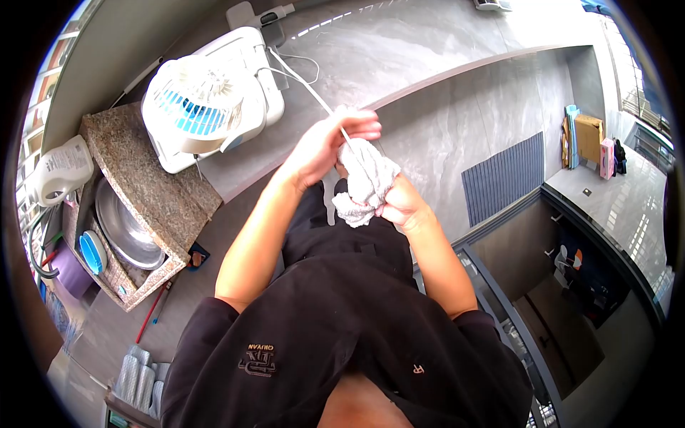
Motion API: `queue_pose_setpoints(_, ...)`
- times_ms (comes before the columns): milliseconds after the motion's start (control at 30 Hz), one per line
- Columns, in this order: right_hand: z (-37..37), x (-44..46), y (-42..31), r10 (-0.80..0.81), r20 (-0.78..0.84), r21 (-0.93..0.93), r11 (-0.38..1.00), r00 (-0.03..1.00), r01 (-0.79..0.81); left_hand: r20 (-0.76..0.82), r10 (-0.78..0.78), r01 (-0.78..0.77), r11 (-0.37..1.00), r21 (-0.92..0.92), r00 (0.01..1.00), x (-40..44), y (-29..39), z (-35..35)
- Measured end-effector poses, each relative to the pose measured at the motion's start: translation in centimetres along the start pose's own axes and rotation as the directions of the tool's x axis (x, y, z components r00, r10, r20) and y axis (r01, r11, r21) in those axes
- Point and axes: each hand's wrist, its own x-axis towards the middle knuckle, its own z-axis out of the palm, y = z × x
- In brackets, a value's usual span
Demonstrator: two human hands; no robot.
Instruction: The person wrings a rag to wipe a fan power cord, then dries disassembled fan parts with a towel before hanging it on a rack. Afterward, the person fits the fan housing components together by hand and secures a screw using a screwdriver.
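My left hand point(325, 146) is around a thin white power cord point(307, 85), its fingers partly stretched and slightly blurred. The cord runs fairly straight from the white fan point(207, 93) through this hand to a crumpled white cloth point(367, 178). My right hand point(404, 203) grips the cloth from its right side, in front of my dark trousers. Folds of cloth hide the cord's far end. With its blue-and-white grille facing up, the fan lies on the grey counter at the upper left.
Left of me is a stone-edged sink point(132, 225) with a metal basin, a blue brush point(93, 251) and a white jug point(64, 171). The grey marble counter point(399, 36) runs along the top. Cardboard point(589, 139) and a pink box stand at the right.
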Motion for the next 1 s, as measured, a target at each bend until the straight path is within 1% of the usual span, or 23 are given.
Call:
queue_pose_setpoints(33, 0.2, 0.1, -0.2, 0.008, 0.03, 0.007, 1.0, 1.0, -0.009, -0.037, 0.014, -0.01, 0.995, 0.098, 0.999, -0.5, -0.2, 0.3)
queue_pose_setpoints(100, 0.2, 0.4, -0.3, 0.028, 0.086, 0.024, 0.999, 0.996, -0.03, -0.168, 0.02, 0.037, 0.943, 0.33, 0.986, -0.5, 0.8, 0.0)
queue_pose_setpoints(133, -0.9, 0.7, -0.1, 0.029, 0.154, -0.051, 0.998, 0.988, -0.021, -0.199, 0.136, -0.051, 0.924, 0.38, 0.971, 0.1, 0.7, -0.7)
queue_pose_setpoints(167, -1.6, 0.3, 0.1, 0.061, 0.114, -0.048, 0.997, 0.992, -0.055, -0.223, 0.251, -0.136, 0.892, 0.43, 0.942, 1.0, 0.8, -1.7)
queue_pose_setpoints(200, -1.2, -0.1, -0.3, 0.093, 0.078, -0.045, 0.995, 0.993, -0.09, -0.241, 0.276, -0.145, 0.882, 0.449, 0.931, 1.7, 1.3, -2.5)
queue_pose_setpoints(233, -1.0, -0.5, -0.3, 0.124, 0.039, -0.039, 0.992, 0.992, -0.122, -0.263, 0.287, -0.158, 0.893, 0.422, 0.921, 2.0, 1.9, -2.6)
queue_pose_setpoints(267, -1.6, -0.5, -0.1, 0.073, 0.025, -0.07, 0.995, 0.997, -0.071, -0.294, 0.285, -0.151, 0.902, 0.405, 0.912, 2.2, 2.3, -2.6)
queue_pose_setpoints(300, -1.2, -0.9, -0.5, 0.074, 0.028, -0.116, 0.991, 0.997, -0.071, -0.325, 0.282, -0.144, 0.91, 0.389, 0.903, 2.4, 2.7, -2.6)
queue_pose_setpoints(367, 0.1, -2.0, -1.4, 0.076, 0.034, -0.206, 0.976, 0.997, -0.067, -0.406, 0.328, -0.178, 0.914, 0.364, 0.853, 3.0, 2.5, -3.8)
queue_pose_setpoints(400, -2.3, -2.0, -0.5, 0.103, 0.026, -0.267, 0.959, 0.994, -0.093, -0.404, 0.347, -0.198, 0.909, 0.366, 0.846, 3.1, 2.4, -4.4)
queue_pose_setpoints(467, -5.1, -2.3, -1.2, 0.237, 0.103, -0.31, 0.93, 0.966, -0.195, -0.468, 0.331, -0.207, 0.932, 0.298, 0.819, 3.3, 2.6, -4.9)
queue_pose_setpoints(567, -6.7, -2.4, 0.9, 0.093, 0.072, -0.533, 0.845, 0.993, -0.04, -0.553, 0.346, -0.251, 0.937, 0.242, 0.758, 3.4, 3.4, -5.3)
queue_pose_setpoints(600, -6.3, -2.7, 1.2, 0.091, 0.035, -0.33, 0.941, 0.995, -0.075, -0.527, 0.347, -0.285, 0.938, 0.198, 0.776, 3.3, 3.6, -5.3)
queue_pose_setpoints(633, -5.4, -3.0, 1.3, 0.098, -0.003, -0.108, 0.989, 0.995, -0.098, -0.501, 0.347, -0.314, 0.937, 0.153, 0.793, 3.1, 3.7, -5.2)
queue_pose_setpoints(667, -4.4, -3.0, 0.8, 0.085, -0.044, -0.027, 0.996, 0.995, -0.086, -0.475, 0.311, -0.305, 0.948, 0.091, 0.823, 2.9, 3.8, -5.0)
queue_pose_setpoints(700, -4.8, -2.6, 0.5, 0.13, 0.064, 0.001, 0.992, 0.99, -0.13, -0.445, 0.274, -0.293, 0.956, 0.028, 0.852, 2.6, 3.7, -4.9)
queue_pose_setpoints(767, -6.6, -1.5, 0.3, 0.204, 0.281, 0.04, 0.974, 0.938, -0.223, -0.359, 0.19, -0.235, 0.968, -0.087, 0.914, 1.7, 3.6, -3.7)
queue_pose_setpoints(833, -6.6, -1.9, 1.3, 0.116, 0.109, 0.074, 0.99, 0.987, -0.124, -0.237, 0.091, -0.137, 0.973, -0.187, 0.967, -0.1, 3.2, -1.0)
queue_pose_setpoints(867, -6.0, -2.3, 1.1, 0.089, 0.073, 0.055, 0.994, 0.993, -0.093, -0.119, 0.075, -0.084, 0.994, -0.076, 0.99, -0.6, 1.9, -0.7)
queue_pose_setpoints(900, -5.0, -2.5, 0.7, 0.063, 0.039, 0.036, 0.997, 0.997, -0.065, -0.052, 0.012, -0.016, 0.998, -0.066, 0.999, -1.2, 1.0, 0.1)
queue_pose_setpoints(967, -6.0, -1.8, 0.7, 0.077, 0.212, 0.051, 0.995, 0.974, -0.089, 0.028, 0.015, -0.015, 1.0, 0.007, 0.999, -2.3, -0.5, 1.2)
queue_pose_setpoints(1000, -6.3, -1.3, 0.5, 0.084, 0.302, 0.053, 0.993, 0.95, -0.104, -0.009, 0.102, -0.101, 0.993, 0.06, 0.995, -2.3, -1.1, 1.3)
